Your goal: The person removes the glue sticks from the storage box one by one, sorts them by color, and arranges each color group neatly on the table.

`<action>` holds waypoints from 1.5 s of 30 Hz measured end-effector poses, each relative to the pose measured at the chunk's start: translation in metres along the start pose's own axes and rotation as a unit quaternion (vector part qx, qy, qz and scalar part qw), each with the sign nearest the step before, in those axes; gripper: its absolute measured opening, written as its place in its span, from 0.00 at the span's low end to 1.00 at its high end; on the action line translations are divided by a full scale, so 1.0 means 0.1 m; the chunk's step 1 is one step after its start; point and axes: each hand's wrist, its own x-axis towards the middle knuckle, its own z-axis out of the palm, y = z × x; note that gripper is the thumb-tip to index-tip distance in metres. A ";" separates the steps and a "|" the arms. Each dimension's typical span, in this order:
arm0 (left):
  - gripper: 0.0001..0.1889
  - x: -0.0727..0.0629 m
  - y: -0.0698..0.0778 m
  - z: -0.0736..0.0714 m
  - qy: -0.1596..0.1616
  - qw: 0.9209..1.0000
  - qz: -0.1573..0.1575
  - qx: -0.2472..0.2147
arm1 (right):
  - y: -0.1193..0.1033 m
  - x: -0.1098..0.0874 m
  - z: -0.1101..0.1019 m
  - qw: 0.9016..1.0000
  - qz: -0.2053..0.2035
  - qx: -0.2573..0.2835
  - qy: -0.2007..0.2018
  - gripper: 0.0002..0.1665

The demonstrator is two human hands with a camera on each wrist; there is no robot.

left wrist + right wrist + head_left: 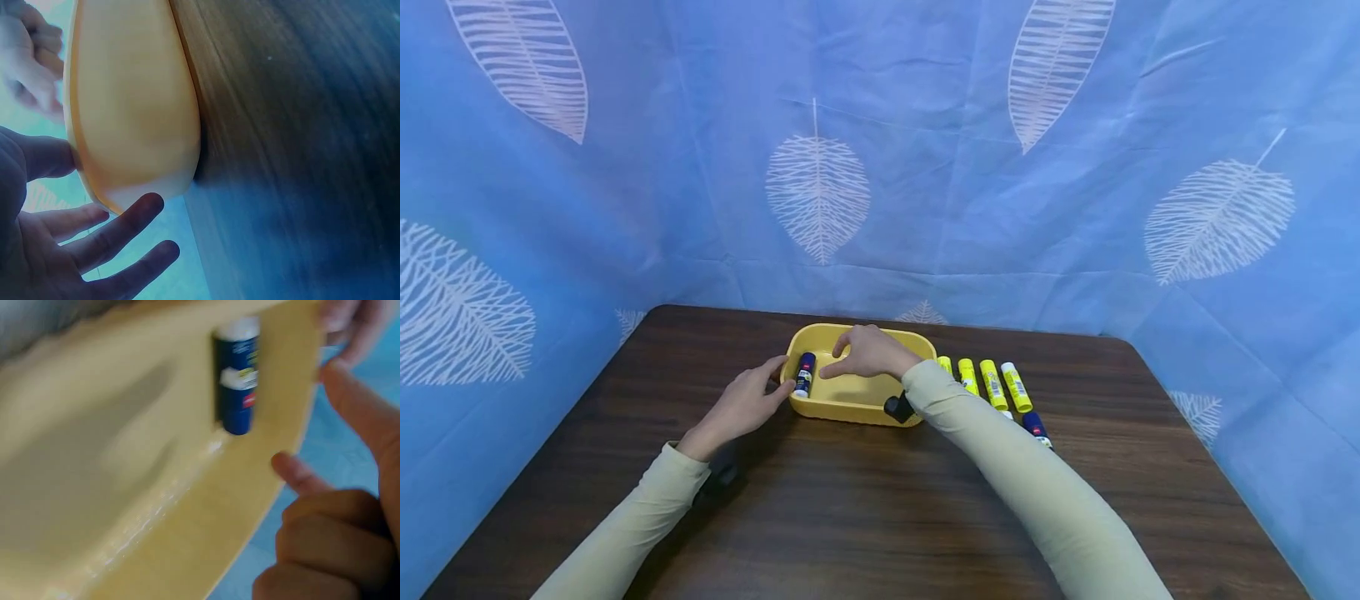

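Note:
A yellow plastic tray [850, 412] stands toward the back of the table. One dark blue glue stick [805, 375] with a white end lies inside it at the left. My left hand [743, 402] is at the tray's left end, thumb and fingertips touching the rim, the other fingers spread and fairly straight in the left wrist view. Over the tray hovers my right hand [868, 352], thumb and index finger apart with nothing between them. In the right wrist view its remaining fingers [331, 550] are bent, and the blue glue stick [237, 381] lies beyond the fingertips.
Several yellow glue sticks [992, 383] lie in a row right of the tray, partly behind the right sleeve [1000, 467]. A dark blue glue stick [1034, 425] lies nearer the front. Blue leaf-patterned cloth [925, 208] hangs behind the dark wooden table [850, 517].

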 end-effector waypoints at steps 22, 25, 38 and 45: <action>0.31 0.01 0.05 0.00 -0.011 1.000 -0.006 -0.003 | -0.12 0.47 0.23 0.984 -0.078 -0.116 -0.112 0.38; 0.31 0.02 0.05 0.01 -0.012 1.000 -0.003 -0.002 | -0.08 0.49 0.26 0.985 -0.075 -0.114 -0.107 0.39; 0.31 0.01 0.02 -0.02 -0.012 1.000 -0.004 0.001 | -0.11 0.53 0.34 0.981 -0.038 -0.149 -0.117 0.51; 0.30 -0.01 -0.01 -0.03 -0.011 1.000 -0.001 0.009 | -0.13 0.49 0.28 0.982 -0.056 -0.128 -0.129 0.56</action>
